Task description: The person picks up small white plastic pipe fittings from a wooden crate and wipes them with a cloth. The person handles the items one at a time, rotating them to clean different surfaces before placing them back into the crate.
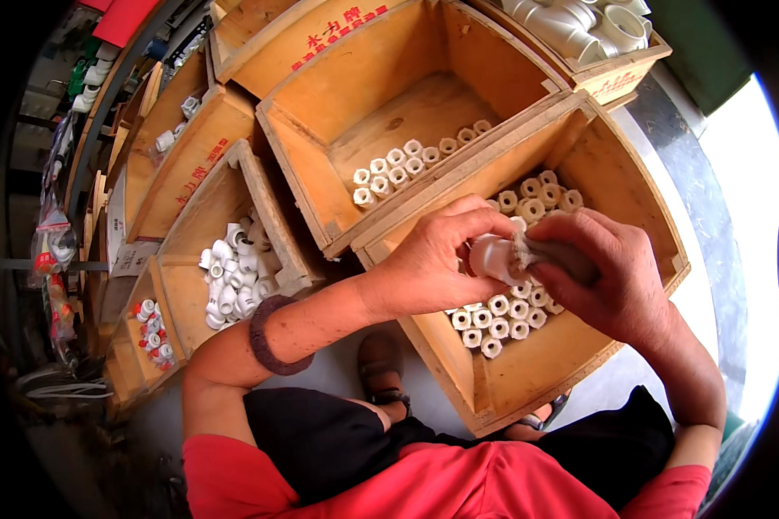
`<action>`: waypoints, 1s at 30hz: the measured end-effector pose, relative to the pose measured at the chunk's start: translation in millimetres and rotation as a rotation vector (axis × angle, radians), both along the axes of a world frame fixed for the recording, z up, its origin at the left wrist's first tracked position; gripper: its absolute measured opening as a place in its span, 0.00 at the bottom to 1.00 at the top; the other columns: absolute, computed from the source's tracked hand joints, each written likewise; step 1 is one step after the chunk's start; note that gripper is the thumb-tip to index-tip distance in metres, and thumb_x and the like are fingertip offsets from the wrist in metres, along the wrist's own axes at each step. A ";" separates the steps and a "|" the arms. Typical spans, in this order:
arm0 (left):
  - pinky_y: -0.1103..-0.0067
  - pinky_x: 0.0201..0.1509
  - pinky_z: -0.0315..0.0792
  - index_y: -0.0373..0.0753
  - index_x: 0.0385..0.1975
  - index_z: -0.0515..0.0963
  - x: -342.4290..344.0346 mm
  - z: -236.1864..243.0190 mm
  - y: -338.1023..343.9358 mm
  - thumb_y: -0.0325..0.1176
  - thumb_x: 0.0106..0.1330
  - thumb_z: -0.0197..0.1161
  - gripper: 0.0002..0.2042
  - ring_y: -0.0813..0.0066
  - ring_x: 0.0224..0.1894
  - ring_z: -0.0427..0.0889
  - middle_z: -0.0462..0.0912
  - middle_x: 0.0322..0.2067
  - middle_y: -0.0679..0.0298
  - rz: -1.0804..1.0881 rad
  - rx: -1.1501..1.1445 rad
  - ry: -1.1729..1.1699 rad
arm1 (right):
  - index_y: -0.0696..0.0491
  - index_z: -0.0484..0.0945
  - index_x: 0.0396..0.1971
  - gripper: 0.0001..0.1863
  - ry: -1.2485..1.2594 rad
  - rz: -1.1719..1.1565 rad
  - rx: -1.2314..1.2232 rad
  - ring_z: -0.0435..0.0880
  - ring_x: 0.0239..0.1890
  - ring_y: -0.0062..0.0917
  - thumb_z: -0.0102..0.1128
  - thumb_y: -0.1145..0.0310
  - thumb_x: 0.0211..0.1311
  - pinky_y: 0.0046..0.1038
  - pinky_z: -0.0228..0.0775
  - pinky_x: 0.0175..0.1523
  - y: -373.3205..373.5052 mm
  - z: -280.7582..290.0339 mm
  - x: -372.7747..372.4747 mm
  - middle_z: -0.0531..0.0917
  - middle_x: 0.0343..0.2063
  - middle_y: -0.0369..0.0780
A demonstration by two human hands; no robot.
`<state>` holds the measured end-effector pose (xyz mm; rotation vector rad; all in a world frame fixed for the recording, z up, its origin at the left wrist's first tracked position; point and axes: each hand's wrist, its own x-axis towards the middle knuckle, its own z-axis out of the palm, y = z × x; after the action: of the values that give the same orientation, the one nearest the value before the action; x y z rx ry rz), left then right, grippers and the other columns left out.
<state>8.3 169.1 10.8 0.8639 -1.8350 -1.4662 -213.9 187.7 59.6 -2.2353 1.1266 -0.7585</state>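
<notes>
Over the nearest wooden box (pixel 433 368), my left hand (pixel 424 264) grips a white plastic pipe fitting (pixel 493 259) between thumb and fingers. My right hand (pixel 623 272) is closed around a grey cloth-like piece (pixel 567 258) with a pale, frayed edge. That edge touches the fitting's right end; whether it goes inside I cannot tell. Under my hands, white hex-ended fittings (pixel 499 327) stand in close rows in the box, with more of them (pixel 532 208) beyond my fingers. My hands and the held fitting hide the middle of these rows.
A second wooden box (pixel 320 203) lies beyond, with similar fittings (pixel 396 157) along its near side. To the left, another box (pixel 186 251) holds loose white elbow fittings (pixel 234 277). Small red-and-white pieces (pixel 151 333) fill a narrow compartment. Large white pipes (pixel 571 30) lie far right.
</notes>
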 end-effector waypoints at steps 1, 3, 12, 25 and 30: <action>0.83 0.40 0.75 0.39 0.42 0.77 0.0 0.9 -0.2 0.24 0.49 0.74 0.19 0.80 0.41 0.77 0.73 0.41 0.66 -0.012 -0.016 -0.042 | 0.52 0.78 0.40 0.17 -0.018 0.002 -0.006 0.83 0.27 0.35 0.70 0.73 0.47 0.30 0.76 0.31 1.3 -1.6 1.4 0.81 0.28 0.41; 0.84 0.43 0.74 0.41 0.45 0.77 -0.9 3.8 -2.7 0.24 0.51 0.74 0.21 0.82 0.44 0.76 0.74 0.43 0.68 -0.035 -0.040 -0.122 | 0.52 0.78 0.39 0.17 -0.052 0.008 -0.011 0.83 0.26 0.35 0.69 0.73 0.47 0.30 0.75 0.30 4.1 -1.7 0.6 0.81 0.27 0.41; 0.82 0.41 0.74 0.40 0.44 0.77 1.1 0.4 -2.9 0.22 0.50 0.73 0.20 0.82 0.43 0.76 0.75 0.41 0.68 -0.032 0.085 -0.034 | 0.51 0.80 0.37 0.17 0.016 0.058 0.008 0.82 0.24 0.31 0.72 0.72 0.44 0.28 0.74 0.27 11.0 3.5 -0.6 0.78 0.23 0.37; 0.76 0.42 0.73 0.40 0.40 0.78 -1.9 -1.7 9.2 0.28 0.46 0.74 0.19 0.65 0.41 0.78 0.75 0.37 0.61 -0.086 -0.123 -0.089 | 0.51 0.78 0.37 0.17 0.093 0.099 -0.086 0.81 0.23 0.29 0.72 0.71 0.44 0.28 0.73 0.26 10.7 5.9 9.3 0.79 0.23 0.36; 0.82 0.43 0.75 0.41 0.44 0.77 -1.1 0.6 11.6 0.23 0.50 0.74 0.20 0.78 0.45 0.76 0.75 0.41 0.66 -0.062 0.092 0.021 | 0.51 0.78 0.37 0.17 0.072 0.024 -0.067 0.82 0.24 0.31 0.71 0.72 0.44 0.29 0.74 0.27 11.2 3.7 -1.9 0.80 0.24 0.37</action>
<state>7.2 180.7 11.3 0.8391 -1.8052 -1.6026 -215.8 198.9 63.3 -2.3449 1.1206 -0.7207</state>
